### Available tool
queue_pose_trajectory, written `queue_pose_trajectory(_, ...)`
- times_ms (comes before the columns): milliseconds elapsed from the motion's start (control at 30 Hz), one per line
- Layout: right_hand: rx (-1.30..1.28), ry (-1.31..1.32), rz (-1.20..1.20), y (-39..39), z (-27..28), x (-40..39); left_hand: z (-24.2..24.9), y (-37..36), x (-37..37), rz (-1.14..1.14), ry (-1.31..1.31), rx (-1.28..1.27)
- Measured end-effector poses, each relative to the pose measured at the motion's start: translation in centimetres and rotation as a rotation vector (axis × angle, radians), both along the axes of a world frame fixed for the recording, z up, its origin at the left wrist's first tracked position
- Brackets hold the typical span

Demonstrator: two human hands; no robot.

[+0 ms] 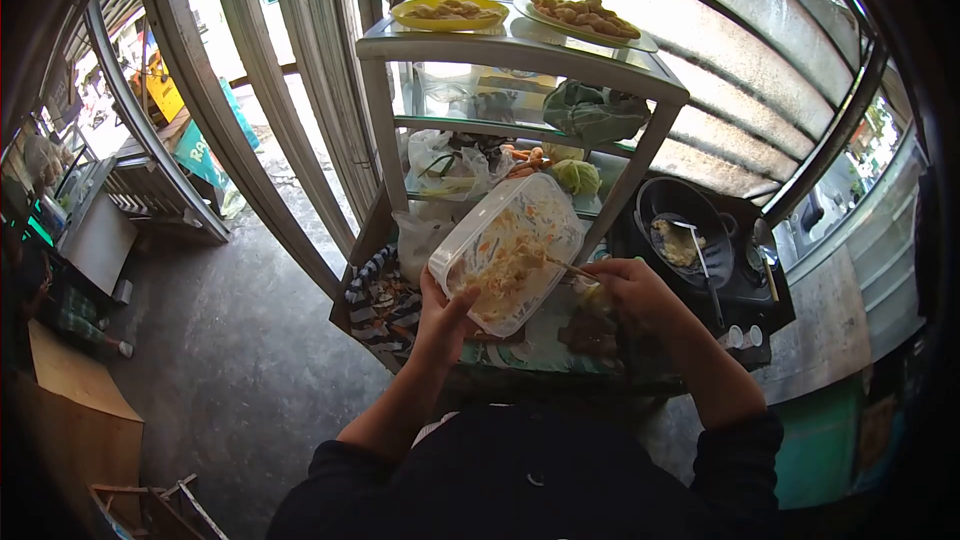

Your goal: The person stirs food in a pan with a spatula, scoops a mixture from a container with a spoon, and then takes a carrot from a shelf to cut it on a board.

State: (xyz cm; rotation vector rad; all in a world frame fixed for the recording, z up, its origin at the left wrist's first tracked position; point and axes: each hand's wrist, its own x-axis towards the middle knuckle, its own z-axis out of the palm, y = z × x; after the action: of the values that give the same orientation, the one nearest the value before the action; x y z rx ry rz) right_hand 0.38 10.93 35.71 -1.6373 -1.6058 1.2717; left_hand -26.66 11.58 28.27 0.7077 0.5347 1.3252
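My left hand grips the near left corner of a clear plastic food container, which is tilted toward me. Inside lies a pale, wet batter mix with orange and greenish shreds, some smeared up the walls. In my right hand is the handle of a thin utensil; its working end is buried in the mix, so its kind is hidden. Right of the container, a dark wok sits on the stove with a pale yellow piece of food and a spatula in it.
A glass-shelved cabinet stands ahead, with a yellow plate and another plate of fried food on top. Cabbage and plastic bags fill its shelves. A ladle and small cups lie at the right. Slatted walls enclose the stall.
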Motion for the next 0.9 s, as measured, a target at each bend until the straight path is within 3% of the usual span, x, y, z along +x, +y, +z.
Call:
queue_pose_trajectory(133, -0.255, 0.473, -0.167, -0.6, 1.3, 0.3, -0.1, -0.1, 0.3, -0.063, -0.017, -0.066)
queue_pose_trajectory(267, -0.208, 0.464, -0.147, -1.3, -0.5, 1.2, -1.4, 0.2, 0.7, -0.211, -0.155, -0.154)
queue_pose_trajectory(367, -0.331, 0.687, -0.147, -2.0, -1.4, 1.4, -2.8, 0.3, 1.3, -0.302, -0.160, -0.261)
queue_pose_trajectory(467, -0.306, 0.870, -0.266, -2.7, -3.6, 2.2, -3.4, -0.1, 2.2, -0.313, -0.023, -0.352)
queue_pose_trajectory(533, -0.238, 0.967, -0.439, -3.6, -5.0, 2.9, -5.7, 0.3, 2.5, -0.446, -0.151, -0.412)
queue_pose_trajectory(633, -0.187, 1.003, -0.635, -5.0, -8.3, 5.1, -8.6, 0.2, 3.1, -0.550, -0.240, -0.591)
queue_pose_trajectory(767, -0.055, 1.050, -0.746, -7.3, -13.4, 9.6, -13.1, -0.6, 4.2, -0.551, -0.093, -0.631)
queue_pose_trajectory(900, 0.051, 0.897, -0.770, -9.0, -13.7, 12.4, -15.7, -1.6, 6.2, -0.581, -0.163, -0.845)
